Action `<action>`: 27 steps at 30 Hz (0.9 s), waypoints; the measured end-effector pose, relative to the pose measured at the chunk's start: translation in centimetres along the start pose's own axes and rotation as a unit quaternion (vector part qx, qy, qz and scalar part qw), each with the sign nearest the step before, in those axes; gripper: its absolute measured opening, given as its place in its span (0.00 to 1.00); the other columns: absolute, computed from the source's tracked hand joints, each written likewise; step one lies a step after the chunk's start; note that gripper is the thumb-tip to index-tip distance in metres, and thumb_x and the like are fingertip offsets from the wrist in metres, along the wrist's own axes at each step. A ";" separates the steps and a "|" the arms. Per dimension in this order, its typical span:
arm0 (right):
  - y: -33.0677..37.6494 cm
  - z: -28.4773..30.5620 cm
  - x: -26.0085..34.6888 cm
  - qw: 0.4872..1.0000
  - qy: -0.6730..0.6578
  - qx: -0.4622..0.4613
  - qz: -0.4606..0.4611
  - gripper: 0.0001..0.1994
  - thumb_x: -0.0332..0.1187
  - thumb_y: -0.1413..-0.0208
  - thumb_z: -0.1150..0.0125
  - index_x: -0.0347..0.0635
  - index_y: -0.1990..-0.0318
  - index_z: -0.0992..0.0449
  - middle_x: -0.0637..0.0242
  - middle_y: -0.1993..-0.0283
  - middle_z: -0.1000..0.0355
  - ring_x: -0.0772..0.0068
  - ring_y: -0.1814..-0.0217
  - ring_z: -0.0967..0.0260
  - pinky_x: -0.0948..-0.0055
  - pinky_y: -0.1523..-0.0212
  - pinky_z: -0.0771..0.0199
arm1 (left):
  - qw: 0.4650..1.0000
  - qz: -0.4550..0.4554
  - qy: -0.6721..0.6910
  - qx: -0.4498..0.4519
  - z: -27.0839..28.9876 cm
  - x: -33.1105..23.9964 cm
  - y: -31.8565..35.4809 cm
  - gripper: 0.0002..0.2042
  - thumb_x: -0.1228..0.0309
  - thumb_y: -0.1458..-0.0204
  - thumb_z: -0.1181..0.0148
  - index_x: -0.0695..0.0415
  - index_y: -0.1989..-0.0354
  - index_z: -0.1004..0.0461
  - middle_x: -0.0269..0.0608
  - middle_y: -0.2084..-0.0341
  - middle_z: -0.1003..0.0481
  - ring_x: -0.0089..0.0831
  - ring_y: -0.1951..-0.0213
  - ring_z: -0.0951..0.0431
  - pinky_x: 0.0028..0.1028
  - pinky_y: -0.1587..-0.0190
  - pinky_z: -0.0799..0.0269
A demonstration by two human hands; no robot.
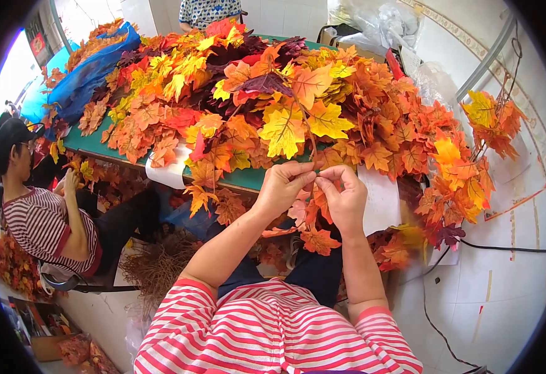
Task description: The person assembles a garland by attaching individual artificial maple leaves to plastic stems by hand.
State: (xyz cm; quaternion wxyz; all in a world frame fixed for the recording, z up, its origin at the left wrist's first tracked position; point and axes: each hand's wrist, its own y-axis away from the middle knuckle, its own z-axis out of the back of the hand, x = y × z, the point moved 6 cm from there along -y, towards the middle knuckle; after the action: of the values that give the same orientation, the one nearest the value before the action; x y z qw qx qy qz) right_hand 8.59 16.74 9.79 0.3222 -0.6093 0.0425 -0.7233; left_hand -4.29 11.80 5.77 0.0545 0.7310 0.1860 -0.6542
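Both of my hands meet at the table's front edge, fingertips close together. My left hand [283, 187] pinches the thin brown stem of an artificial maple leaf spray, thumb against forefinger. Right beside it, my right hand [346, 198] is closed in a pinch at the same stem. Above the fingers the spray carries yellow leaves [283, 132] and an orange leaf [311, 85]. More orange leaves [319, 240] hang below, between my wrists. The exact spot where the fingertips join is too small to make out.
A big heap of artificial maple leaves [385, 118] covers the green table [104, 142]. To the left a seated co-worker [54, 218] handles leaves; another person [209, 11] is at the far side. Brown stems [160, 265] lie in a bundle at lower left. Black cables [503, 249] run at right.
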 end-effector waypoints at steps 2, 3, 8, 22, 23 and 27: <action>-0.2 0.0 0.2 1.000 0.002 0.005 -0.002 0.04 0.19 0.54 0.39 0.34 0.70 0.27 0.65 0.70 0.28 0.79 0.72 0.30 0.80 0.69 0.30 | 1.000 -0.011 -0.005 0.013 0.1 0.2 -0.1 0.12 0.74 0.46 0.44 0.59 0.54 0.25 0.29 0.79 0.30 0.15 0.76 0.32 0.15 0.75 0.36; -0.4 -0.2 0.6 0.999 0.001 0.033 0.001 0.04 0.19 0.54 0.40 0.34 0.69 0.27 0.64 0.70 0.28 0.78 0.72 0.30 0.79 0.69 0.30 | 1.000 -0.012 -0.005 0.013 0.3 0.2 -0.1 0.12 0.74 0.46 0.44 0.59 0.54 0.25 0.29 0.79 0.30 0.15 0.76 0.32 0.15 0.75 0.36; -1.4 -0.3 1.9 0.994 0.022 0.104 0.018 0.04 0.21 0.54 0.40 0.35 0.68 0.26 0.64 0.69 0.27 0.76 0.71 0.29 0.78 0.67 0.29 | 0.976 0.061 0.194 0.074 -0.3 -0.8 0.6 0.13 0.76 0.44 0.48 0.62 0.50 0.29 0.30 0.77 0.29 0.14 0.79 0.35 0.16 0.78 0.38; -0.4 -0.9 -2.1 0.988 -0.137 0.065 -0.026 0.04 0.22 0.51 0.41 0.35 0.66 0.27 0.70 0.69 0.28 0.82 0.65 0.33 0.81 0.61 0.33 | 0.983 -0.088 -0.153 -0.043 -0.3 -1.8 1.1 0.14 0.73 0.48 0.45 0.56 0.52 0.26 0.36 0.81 0.32 0.21 0.79 0.31 0.24 0.75 0.35; -0.3 -1.0 -2.0 0.986 -0.149 0.065 -0.031 0.04 0.20 0.51 0.42 0.35 0.67 0.27 0.71 0.69 0.29 0.83 0.65 0.34 0.82 0.61 0.33 | 0.985 -0.083 -0.146 -0.041 -0.3 -1.8 1.1 0.14 0.74 0.47 0.45 0.55 0.51 0.26 0.36 0.81 0.32 0.22 0.80 0.32 0.24 0.76 0.35; 0.2 -1.4 -2.8 0.968 -0.233 0.036 -0.080 0.05 0.18 0.52 0.41 0.35 0.67 0.28 0.71 0.69 0.30 0.84 0.67 0.35 0.85 0.63 0.33 | 0.994 -0.045 -0.096 -0.015 -0.4 -1.3 1.3 0.14 0.75 0.45 0.47 0.57 0.50 0.27 0.32 0.81 0.33 0.18 0.81 0.35 0.22 0.79 0.38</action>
State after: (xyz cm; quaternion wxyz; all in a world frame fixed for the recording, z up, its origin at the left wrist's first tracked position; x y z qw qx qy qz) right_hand 7.53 17.50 6.93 0.2861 -0.7508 -0.1083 -0.5854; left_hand -3.58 10.49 6.94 0.0532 0.6552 0.2223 -0.7201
